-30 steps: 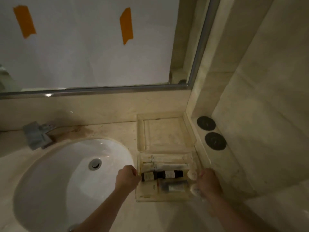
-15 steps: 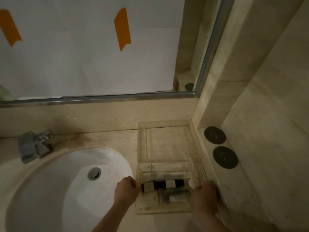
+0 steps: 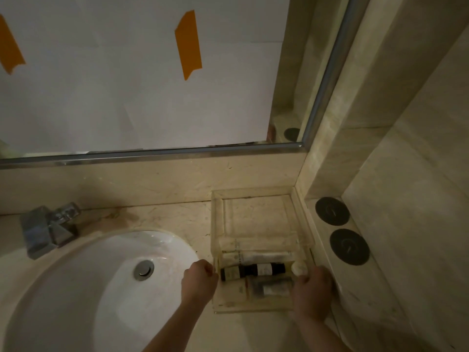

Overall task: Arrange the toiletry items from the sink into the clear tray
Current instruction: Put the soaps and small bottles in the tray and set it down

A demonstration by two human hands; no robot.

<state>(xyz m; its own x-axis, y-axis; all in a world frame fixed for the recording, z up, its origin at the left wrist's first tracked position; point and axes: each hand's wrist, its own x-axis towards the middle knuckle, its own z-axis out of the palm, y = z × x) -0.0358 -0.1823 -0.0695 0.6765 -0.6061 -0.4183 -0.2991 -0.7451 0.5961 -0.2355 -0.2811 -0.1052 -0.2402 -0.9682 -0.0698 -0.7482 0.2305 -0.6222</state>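
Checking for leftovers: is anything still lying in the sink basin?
No, the white sink basin shows only its metal drain.

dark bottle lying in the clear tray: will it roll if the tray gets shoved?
Probably, a little: the dark bottle is round and lies on its side. Neighbours on both long sides in the clear tray should limit travel. Both hands, left hand and right hand, grip the tray's sides.

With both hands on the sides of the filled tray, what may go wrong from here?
1. The clear tray sits close beside the sink; a push from the right hand may slide it toward the basin.
2. The dark bottle lies on its side, so it may roll if the tray tilts.
3. The left hand seems to grip only the thin wall, which may slip.
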